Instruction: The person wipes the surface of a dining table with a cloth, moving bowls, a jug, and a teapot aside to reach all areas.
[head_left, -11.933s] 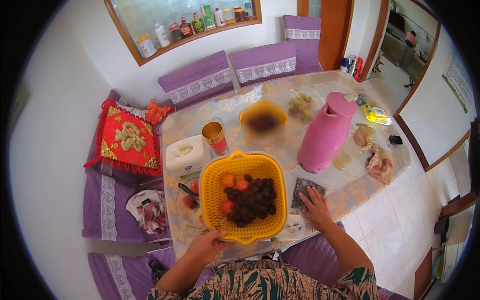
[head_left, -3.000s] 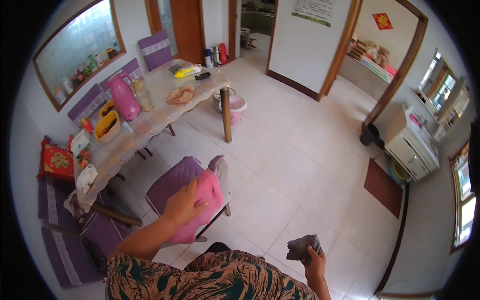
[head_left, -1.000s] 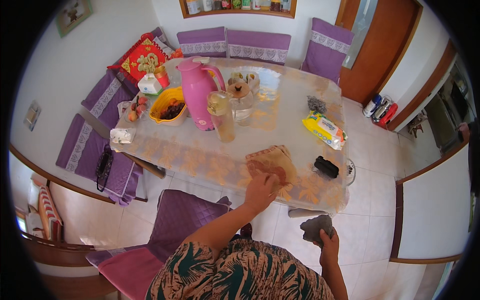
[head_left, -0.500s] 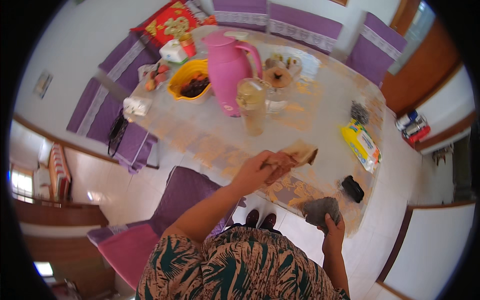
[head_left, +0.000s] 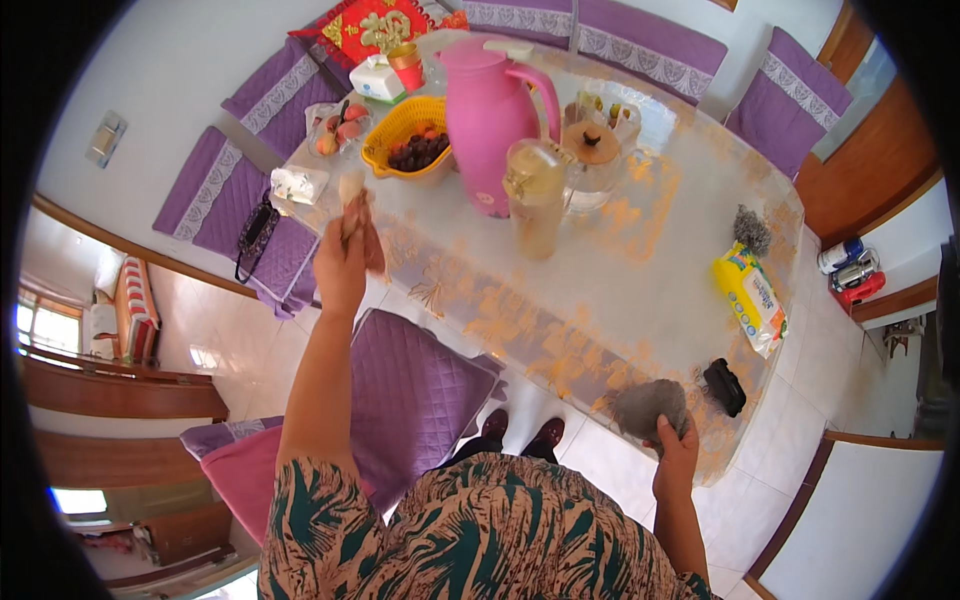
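My left hand point(head_left: 345, 250) reaches over the table's left front edge, its fingers closed on a crumpled beige-brown piece point(head_left: 352, 187), thin and limp; whether it is cloth or paper I cannot make out. Near the right front corner, my right hand point(head_left: 677, 445) grips a dark grey cloth point(head_left: 651, 404), thumb on top, fingers mostly hidden beneath. A small black object point(head_left: 724, 387) lies just right of the cloth. Closest to my left hand are a white crumpled packet point(head_left: 299, 185) and a yellow basket point(head_left: 376, 150) with dark fruit in it.
A tall pink jug point(head_left: 487, 130) stands mid-table beside a clear pitcher point(head_left: 537, 205) and a glass teapot point(head_left: 590, 165). A yellow wipes pack point(head_left: 748, 300) and a grey scouring pad point(head_left: 752, 231) lie at the right. A purple chair point(head_left: 420, 390) stands at my left front.
My left hand has swung left and away from me, from the middle front of the table to its left end, carrying the beige-brown piece. My right hand keeps the grey cloth at the front corner.
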